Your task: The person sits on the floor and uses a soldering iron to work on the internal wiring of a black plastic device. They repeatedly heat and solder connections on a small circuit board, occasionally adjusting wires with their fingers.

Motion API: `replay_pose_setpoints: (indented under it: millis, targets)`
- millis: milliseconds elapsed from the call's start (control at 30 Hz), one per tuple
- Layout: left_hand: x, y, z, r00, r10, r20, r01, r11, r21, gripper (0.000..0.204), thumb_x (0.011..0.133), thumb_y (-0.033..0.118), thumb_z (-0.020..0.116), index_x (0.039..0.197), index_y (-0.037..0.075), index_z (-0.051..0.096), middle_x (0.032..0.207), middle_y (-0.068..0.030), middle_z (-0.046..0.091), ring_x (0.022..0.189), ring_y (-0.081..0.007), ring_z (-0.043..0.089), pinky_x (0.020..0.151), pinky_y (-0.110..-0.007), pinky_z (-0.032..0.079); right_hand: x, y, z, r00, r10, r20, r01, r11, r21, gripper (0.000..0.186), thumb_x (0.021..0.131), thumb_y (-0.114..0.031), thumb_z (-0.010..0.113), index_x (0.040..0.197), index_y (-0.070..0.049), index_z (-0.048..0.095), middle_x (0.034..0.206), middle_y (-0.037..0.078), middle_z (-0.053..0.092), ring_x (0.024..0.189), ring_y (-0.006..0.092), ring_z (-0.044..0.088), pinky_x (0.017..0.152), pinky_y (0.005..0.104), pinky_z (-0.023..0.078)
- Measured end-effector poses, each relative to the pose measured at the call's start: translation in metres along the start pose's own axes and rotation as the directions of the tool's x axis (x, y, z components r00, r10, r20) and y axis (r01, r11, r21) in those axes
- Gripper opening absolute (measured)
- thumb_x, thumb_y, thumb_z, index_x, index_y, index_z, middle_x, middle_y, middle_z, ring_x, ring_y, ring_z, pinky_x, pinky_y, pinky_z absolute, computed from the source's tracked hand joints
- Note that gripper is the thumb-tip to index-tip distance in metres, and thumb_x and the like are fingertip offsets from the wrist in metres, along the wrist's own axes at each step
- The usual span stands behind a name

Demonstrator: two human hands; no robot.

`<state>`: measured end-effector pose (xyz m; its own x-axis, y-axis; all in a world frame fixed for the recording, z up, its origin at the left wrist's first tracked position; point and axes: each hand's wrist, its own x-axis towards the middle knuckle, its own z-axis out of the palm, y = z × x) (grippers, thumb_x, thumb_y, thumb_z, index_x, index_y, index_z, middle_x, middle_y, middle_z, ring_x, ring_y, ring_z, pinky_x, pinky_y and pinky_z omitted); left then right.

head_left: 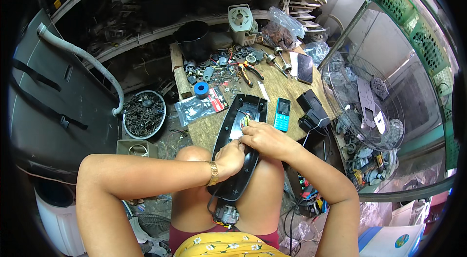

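The worn wooden table [204,130] supports a turquoise keypad phone [281,115], positioned near a black, boxy device [314,107]. A blue, ring-shaped roll [202,95] sits at the edge of a clear plastic bag [191,110]. Orange-and-black-handled pliers [247,79] lie beside loose metal parts. Below table level, I observe a round, pale-rimmed basin [141,137] containing dark scrap.

Bright light from the right, gloom at upper left
Glow behind the green lattice panels [429,49] washes pale; the shelves [146,32] sink into shadow. The clear plastic bag [287,21] glints, the black casing [237,180] looks fairly sharp, and fisheye distortion bends edges toward a black rim.
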<state>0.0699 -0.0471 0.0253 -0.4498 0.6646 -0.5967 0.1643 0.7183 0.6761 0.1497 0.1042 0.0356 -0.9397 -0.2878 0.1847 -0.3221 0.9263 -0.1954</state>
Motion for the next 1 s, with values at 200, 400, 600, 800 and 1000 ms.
replay_pose_setpoints:
  millis: [200, 400, 600, 800, 1000]
  targets:
    - [-0.003, 0.005, -0.003, 0.999, 0.042, -0.030, -0.041, 0.997, 0.058, 0.035, 0.102, 0.024, 0.038, 0.114, -0.001, 0.058, 0.108, -0.0252, 0.065, 0.105, -0.0394, 0.061, 0.088, -0.046, 0.047, 0.013, -0.007, -0.013, 0.998, -0.037, 0.049, 0.040, 0.997, -0.062, 0.008, 0.075, -0.010, 0.061, 0.079, -0.003, 0.062, 0.082, 0.009, 0.061, 0.084, 0.0252, 0.062, 0.074, 0.0361, 0.052]
    - [-0.011, 0.006, -0.013, 0.987, 0.152, 0.047, -0.156, 0.981, 0.117, 0.040, 0.099, 0.028, 0.038, 0.114, -0.001, 0.060, 0.108, -0.0291, 0.064, 0.106, -0.0428, 0.061, 0.090, -0.050, 0.047, 0.026, -0.007, -0.024, 0.965, 0.052, 0.255, -0.036, 0.997, -0.068, 0.005, 0.073, -0.008, 0.064, 0.074, -0.003, 0.064, 0.074, 0.013, 0.065, 0.077, 0.0298, 0.066, 0.068, 0.0389, 0.054]
    - [-0.013, 0.001, -0.015, 0.990, 0.140, -0.016, -0.139, 0.989, 0.046, 0.036, 0.097, 0.030, 0.039, 0.111, 0.004, 0.061, 0.108, -0.0275, 0.064, 0.103, -0.0454, 0.060, 0.090, -0.051, 0.045, 0.137, 0.014, -0.051, 0.972, -0.016, 0.234, -0.077, 0.921, 0.383, 0.010, 0.076, -0.005, 0.067, 0.086, -0.004, 0.072, 0.079, 0.015, 0.070, 0.075, 0.0307, 0.069, 0.067, 0.0398, 0.053]
    - [-0.001, 0.007, -0.010, 0.986, 0.166, 0.001, -0.165, 0.981, 0.100, 0.031, 0.095, 0.029, 0.046, 0.107, 0.007, 0.063, 0.105, -0.0229, 0.067, 0.102, -0.0400, 0.063, 0.086, -0.052, 0.047, 0.218, 0.082, 0.078, 0.951, 0.026, 0.307, -0.029, 1.000, 0.003, 0.019, 0.079, -0.009, 0.062, 0.092, -0.013, 0.075, 0.084, 0.015, 0.071, 0.081, 0.0322, 0.069, 0.072, 0.0427, 0.054]
    - [-0.003, -0.001, -0.014, 0.988, 0.157, 0.013, -0.157, 0.983, 0.095, 0.028, 0.095, 0.026, 0.045, 0.108, 0.008, 0.062, 0.106, -0.0184, 0.067, 0.100, -0.0381, 0.064, 0.084, -0.049, 0.049, 0.246, 0.065, 0.094, 0.924, -0.002, 0.382, 0.128, 0.944, -0.305, 0.006, 0.074, -0.011, 0.067, 0.075, -0.010, 0.072, 0.080, 0.013, 0.071, 0.077, 0.0310, 0.071, 0.066, 0.0419, 0.056]
